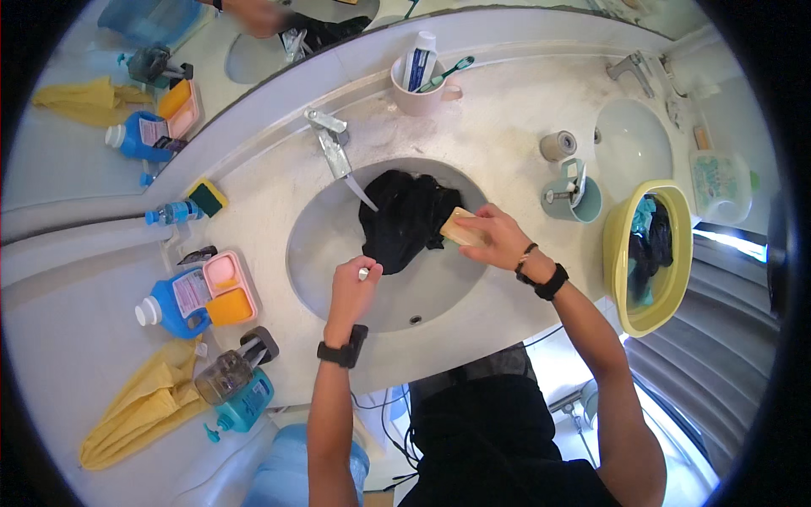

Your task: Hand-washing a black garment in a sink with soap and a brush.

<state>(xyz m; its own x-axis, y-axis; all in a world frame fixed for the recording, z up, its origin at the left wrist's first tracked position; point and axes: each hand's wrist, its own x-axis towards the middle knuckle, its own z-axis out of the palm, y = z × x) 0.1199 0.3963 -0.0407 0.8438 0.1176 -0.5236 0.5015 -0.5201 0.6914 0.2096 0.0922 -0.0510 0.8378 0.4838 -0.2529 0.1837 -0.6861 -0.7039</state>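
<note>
Black cloth (404,218): one bunched piece, in the basin (325,253), from its centre up toward 12 and 1 o'clock; a water stream (361,194) from the tap (331,145) at 11 o'clock meets its upper-left edge.
Cloth handling: soft and limp, probably heavy where soaked — likely to sag and slide on the smooth basin; best gathered as a thick fold, not by a thin edge.
Left hand (351,287): at 7 o'clock, fingers curled tight, seemingly on the cloth's lower-left edge.
Tan bar (454,226): presumably soap, at 3 o'clock, against the cloth's right side; rigid, light, likely slick when wet — hold by the long sides.
Right hand (497,237): at 3 o'clock, thumb and fingers clamped on the bar's outer end; apart from the left.
</note>
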